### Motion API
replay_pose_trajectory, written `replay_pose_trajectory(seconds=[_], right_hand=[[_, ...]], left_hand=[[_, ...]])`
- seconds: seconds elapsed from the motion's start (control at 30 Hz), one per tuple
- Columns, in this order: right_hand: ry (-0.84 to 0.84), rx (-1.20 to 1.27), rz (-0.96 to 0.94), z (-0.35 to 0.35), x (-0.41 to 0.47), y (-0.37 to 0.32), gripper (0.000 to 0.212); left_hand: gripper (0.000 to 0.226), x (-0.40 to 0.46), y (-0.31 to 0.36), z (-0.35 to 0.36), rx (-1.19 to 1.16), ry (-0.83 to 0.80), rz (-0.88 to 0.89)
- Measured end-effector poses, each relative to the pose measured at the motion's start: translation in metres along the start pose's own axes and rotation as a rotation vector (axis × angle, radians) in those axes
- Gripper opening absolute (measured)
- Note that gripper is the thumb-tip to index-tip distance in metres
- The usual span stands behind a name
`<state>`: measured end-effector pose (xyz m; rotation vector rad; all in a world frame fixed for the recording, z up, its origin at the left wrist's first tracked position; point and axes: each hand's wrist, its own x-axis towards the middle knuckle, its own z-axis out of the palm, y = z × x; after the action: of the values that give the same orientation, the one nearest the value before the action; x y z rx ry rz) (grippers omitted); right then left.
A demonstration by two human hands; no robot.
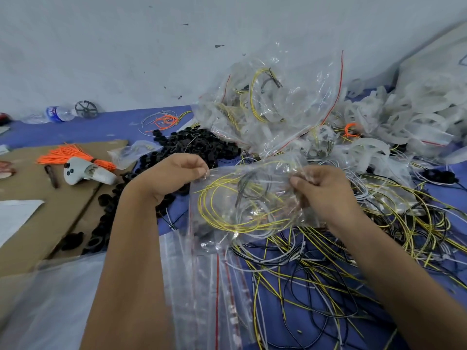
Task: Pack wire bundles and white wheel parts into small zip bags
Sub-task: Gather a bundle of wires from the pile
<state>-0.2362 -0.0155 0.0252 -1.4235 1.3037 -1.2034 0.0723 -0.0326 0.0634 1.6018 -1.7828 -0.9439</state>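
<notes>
Bag in mid-air, right in the centre: a small clear zip bag (250, 203) with a coil of yellow wire (227, 198) and some dark and white strands already inside it. The left hand (177, 173) pinches the bag's far left corner between thumb and curled fingers, and the right hand (321, 190) pinches the far right end of the mouth the same way, fingers bunched on the plastic. My read is that both hands pull the top edge taut so the zip strip lines up for closing; whether it is already sealed I cannot tell through the glare. No white wheel part is clearly visible inside the bag. Beneath it, on the blue tabletop (101, 127), lies a stack of empty zip bags (207, 286) with red strips, near and slightly left. To the right sprawls a tangle of loose wires (353, 261), yellow, black and white, which could snag the bag on the way down. Far behind, a heap of filled bags (273, 102) climbs against the wall, with white plastic parts (404, 117) piled to its right. Left of centre sits a mound of black rings (192, 142), then a cardboard sheet (38, 213) carrying an orange wire bundle (68, 155) and a white controller (86, 171). A water bottle (54, 114) lies at the far left.
</notes>
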Motion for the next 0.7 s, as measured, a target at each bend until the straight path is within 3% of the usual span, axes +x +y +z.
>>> replay_pose_trajectory(seconds=[0.2,0.37,0.47,0.6,0.7], right_hand=[[0.115,0.117,-0.12,0.0,0.001,0.001,0.021],[0.116,0.084,-0.136,-0.003,-0.005,0.003,0.018],[0.11,-0.042,-0.12,-0.005,-0.007,0.002,0.018],[0.095,-0.585,-0.193,-0.007,-0.005,0.004,0.017],[0.034,-0.715,-0.186,-0.003,-0.006,0.002,0.018]], left_hand=[[0.027,0.002,0.005,0.007,-0.252,-0.048,0.013],[0.026,0.008,0.0,0.011,-0.252,-0.009,0.076],[0.025,0.013,-0.001,0.014,-0.13,0.153,0.066],[0.017,0.024,0.005,0.021,-0.068,0.397,-0.023],[0.023,0.031,0.022,0.035,-0.113,0.608,0.01]])
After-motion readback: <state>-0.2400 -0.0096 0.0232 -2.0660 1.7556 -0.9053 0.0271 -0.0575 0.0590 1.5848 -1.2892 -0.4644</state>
